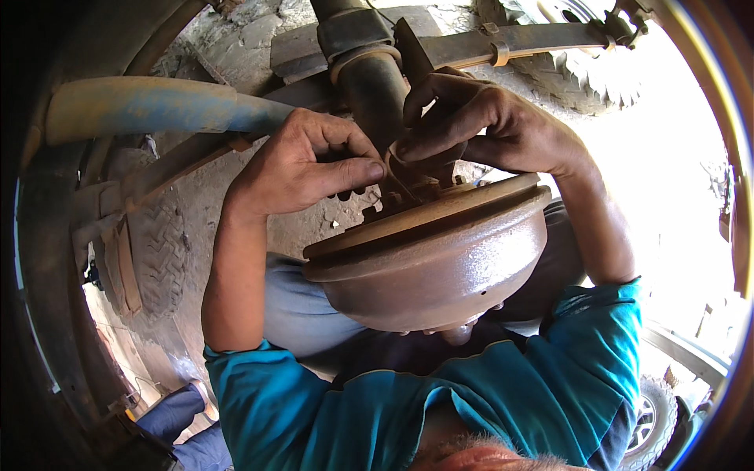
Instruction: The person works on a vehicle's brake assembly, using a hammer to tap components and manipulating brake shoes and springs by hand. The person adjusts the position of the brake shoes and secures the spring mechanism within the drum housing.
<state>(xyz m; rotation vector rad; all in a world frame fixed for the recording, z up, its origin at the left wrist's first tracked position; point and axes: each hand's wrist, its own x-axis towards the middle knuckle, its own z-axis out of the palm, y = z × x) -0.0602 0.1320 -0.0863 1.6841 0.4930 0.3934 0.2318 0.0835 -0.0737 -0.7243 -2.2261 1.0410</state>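
Observation:
A large brown brake drum [432, 282] stands in front of me at the end of a dark axle tube [373, 98]. Behind it lies a rusty backing plate [428, 218] with several bolt heads along its inner side. A thin, curved strip or pipe [399, 179] rises beside the axle. My left hand [310, 161] pinches at this thin piece from the left, thumb against forefinger. From the right, my right hand [495, 122] reaches over the plate, and its curled fingers press at the same piece's upper end. Its far end is hidden among the bolts.
A worn blue tube [157, 106] runs in from the left. Beyond the axle, a leaf spring [542, 38] stretches right, above a tyre [585, 78]. Another tyre [161, 251] shows at left. Someone's trousered legs [184, 428] are at lower left.

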